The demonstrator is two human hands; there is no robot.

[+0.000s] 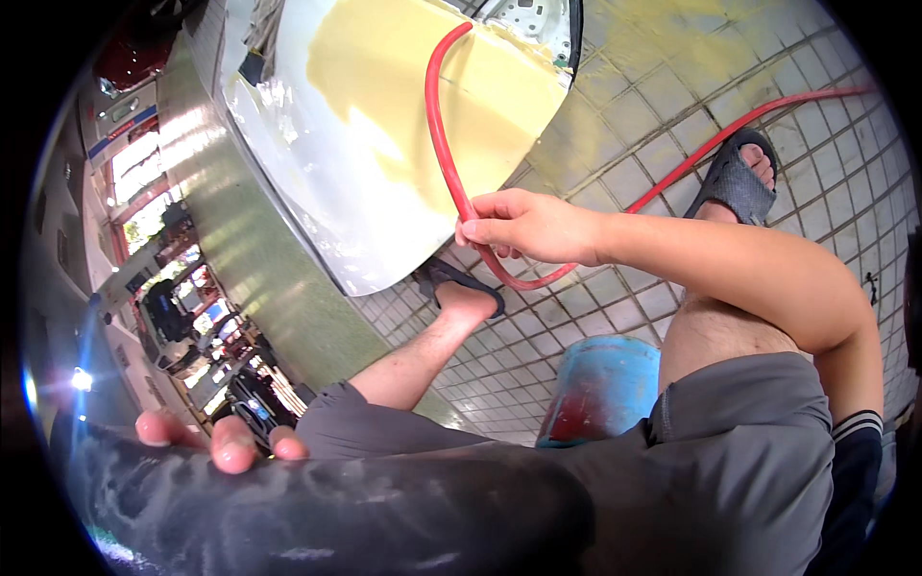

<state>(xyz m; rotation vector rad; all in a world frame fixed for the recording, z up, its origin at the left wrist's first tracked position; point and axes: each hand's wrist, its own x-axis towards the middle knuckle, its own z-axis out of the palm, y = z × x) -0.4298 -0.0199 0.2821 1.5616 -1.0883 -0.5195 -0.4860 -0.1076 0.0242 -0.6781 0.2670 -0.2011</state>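
Observation:
My right hand (514, 228) is closed around a red hose (444, 144), with the thumb and fingers pinching it. From the grip, one length curves up over a white car body panel (317, 216) with a broad pale-yellow coat on it. Below the hand the hose bends in a loop and runs off behind my forearm to the far right. Three fingertips of my left hand (232, 446) show at the lower left, apart from each other, above a dusty dark sleeve (365, 514). The rest of that hand is hidden, and I see nothing in it.
A worn blue bucket-like container (610, 379) with reddish stains stands between my legs. My sandalled feet rest on the tiled floor (615, 86), which has yellow smears. Left of the panel runs a green floor strip (279, 259). Cluttered items (206, 326) and a red vehicle (130, 62) lie beyond.

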